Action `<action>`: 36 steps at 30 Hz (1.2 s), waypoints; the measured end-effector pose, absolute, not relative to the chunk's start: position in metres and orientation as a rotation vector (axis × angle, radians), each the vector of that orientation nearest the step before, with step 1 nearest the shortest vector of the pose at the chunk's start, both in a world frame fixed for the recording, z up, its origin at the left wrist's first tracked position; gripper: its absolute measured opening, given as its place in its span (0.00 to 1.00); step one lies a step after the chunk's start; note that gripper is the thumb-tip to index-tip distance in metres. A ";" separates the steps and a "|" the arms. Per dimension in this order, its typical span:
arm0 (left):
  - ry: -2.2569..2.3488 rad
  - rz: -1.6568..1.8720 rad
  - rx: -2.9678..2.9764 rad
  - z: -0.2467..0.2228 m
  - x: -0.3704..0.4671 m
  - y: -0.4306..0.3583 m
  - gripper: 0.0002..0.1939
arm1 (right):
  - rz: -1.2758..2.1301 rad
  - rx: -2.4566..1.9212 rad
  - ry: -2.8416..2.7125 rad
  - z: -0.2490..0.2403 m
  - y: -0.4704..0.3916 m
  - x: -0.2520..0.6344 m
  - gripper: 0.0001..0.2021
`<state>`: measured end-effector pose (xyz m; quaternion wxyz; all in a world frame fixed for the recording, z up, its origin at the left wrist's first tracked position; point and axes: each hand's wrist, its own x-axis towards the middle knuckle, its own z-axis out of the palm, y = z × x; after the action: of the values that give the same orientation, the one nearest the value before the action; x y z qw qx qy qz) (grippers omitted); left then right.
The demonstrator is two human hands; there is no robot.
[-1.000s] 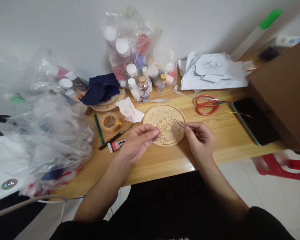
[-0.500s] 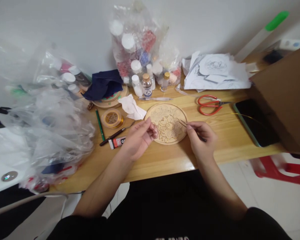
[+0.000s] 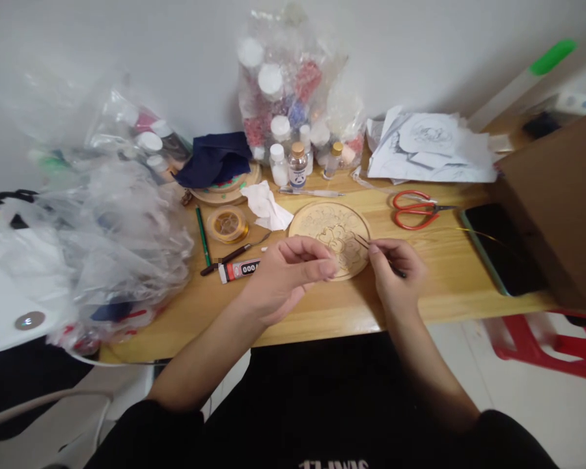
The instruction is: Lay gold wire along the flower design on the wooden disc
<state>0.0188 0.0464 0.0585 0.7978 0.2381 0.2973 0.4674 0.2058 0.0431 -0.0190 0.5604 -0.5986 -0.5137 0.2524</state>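
- Wooden disc [image 3: 330,227] with a raised gold-looking floral outline on it, lying flat on the bench [image 3: 334,312] just right of mid-frame, its lower left side partly blocked from view by a hand
- Right hand [image 3: 398,268], right of the disc: fingers are grasping dark tweezers [image 3: 363,240], and the two thin prongs point up-left over the disc's right side
- Left hand [image 3: 293,277], over the disc's lower left edge: thumb and index finger brought together, tbh can't tell if they're grasping anything, way too small to see
- Just left of that hand, a bit left of center: glue-type tube [image 3: 241,270], dark-handled tool [image 3: 234,258], green pencil [image 3: 202,236] and a spool [image 3: 228,225] with yellowish stuff wound on it
- Crumpled tissue [image 3: 267,206] sits right by the disc's upper left rim, clear pen [image 3: 312,192] above it
- Right side of the frame: red-handled scissors [image 3: 434,209], then a phone [image 3: 505,251] lying beside a cardboard box [image 3: 561,208]
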 end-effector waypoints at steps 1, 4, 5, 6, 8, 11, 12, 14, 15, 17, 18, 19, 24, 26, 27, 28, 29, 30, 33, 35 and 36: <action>0.603 0.995 0.510 0.062 0.021 0.043 0.11 | 0.590 -1.413 -1.210 -0.019 0.043 0.206 0.03; 0.505 0.978 0.476 0.071 0.027 0.034 0.10 | 0.581 -1.417 -1.211 -0.017 0.043 0.205 0.03; 0.480 0.977 0.462 0.073 0.029 0.031 0.10 | 0.580 -1.417 -1.211 -0.017 0.042 0.205 0.03; 0.461 0.978 0.452 0.075 0.031 0.028 0.10 | 0.580 -1.417 -1.211 -0.017 0.042 0.205 0.03; 0.434 0.977 0.440 0.079 0.034 0.023 0.09 | 0.587 -1.418 -1.210 -0.017 0.041 0.205 0.04; 0.419 0.964 0.439 0.084 0.038 0.016 0.09 | 0.609 -1.420 -1.203 -0.019 0.039 0.205 0.06; 0.422 0.956 0.439 0.086 0.039 0.014 0.09 | 0.613 -1.420 -1.198 -0.020 0.039 0.205 0.06; 0.432 0.940 0.436 0.089 0.040 0.010 0.10 | 0.613 -1.419 -1.189 -0.022 0.039 0.206 0.06; 0.436 0.934 0.436 0.089 0.041 0.009 0.10 | 0.611 -1.418 -1.187 -0.023 0.038 0.206 0.06; 0.435 0.924 0.445 0.090 0.042 0.005 0.09 | 0.606 -1.416 -1.186 -0.023 0.038 0.206 0.06; 0.432 0.923 0.450 0.090 0.042 0.003 0.09 | 0.603 -1.416 -1.187 -0.023 0.038 0.206 0.06; 0.431 0.925 0.454 0.090 0.042 0.002 0.09 | 0.602 -1.416 -1.190 -0.022 0.038 0.207 0.06; 0.421 0.926 0.441 0.091 0.043 -0.005 0.09 | 0.615 -1.410 -1.194 -0.020 0.037 0.206 0.07; 0.407 0.930 0.437 0.093 0.044 -0.006 0.09 | 0.617 -1.403 -1.194 -0.020 0.037 0.206 0.07; 0.402 0.931 0.436 0.094 0.044 -0.007 0.09 | 0.616 -1.400 -1.194 -0.020 0.037 0.206 0.07; 0.401 0.930 0.436 0.095 0.045 -0.007 0.09 | 0.615 -1.397 -1.194 -0.020 0.037 0.207 0.06; 0.403 0.929 0.436 0.096 0.045 -0.007 0.10 | 0.612 -1.394 -1.194 -0.021 0.036 0.207 0.06; 0.407 0.927 0.436 0.096 0.046 -0.008 0.10 | 0.610 -1.390 -1.194 -0.021 0.036 0.207 0.06; 0.428 0.920 0.435 0.098 0.046 -0.008 0.10 | 0.610 -1.383 -1.192 -0.022 0.036 0.207 0.06; 0.443 0.918 0.444 0.098 0.047 -0.009 0.10 | 0.612 -1.378 -1.189 -0.023 0.036 0.207 0.06; 0.450 0.918 0.451 0.098 0.047 -0.009 0.10 | 0.612 -1.375 -1.188 -0.023 0.036 0.207 0.06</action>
<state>0.0466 -0.0087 0.0983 0.8479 0.2138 0.2133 0.4357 0.2070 0.0361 -0.0228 0.5746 -0.5867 -0.5073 0.2612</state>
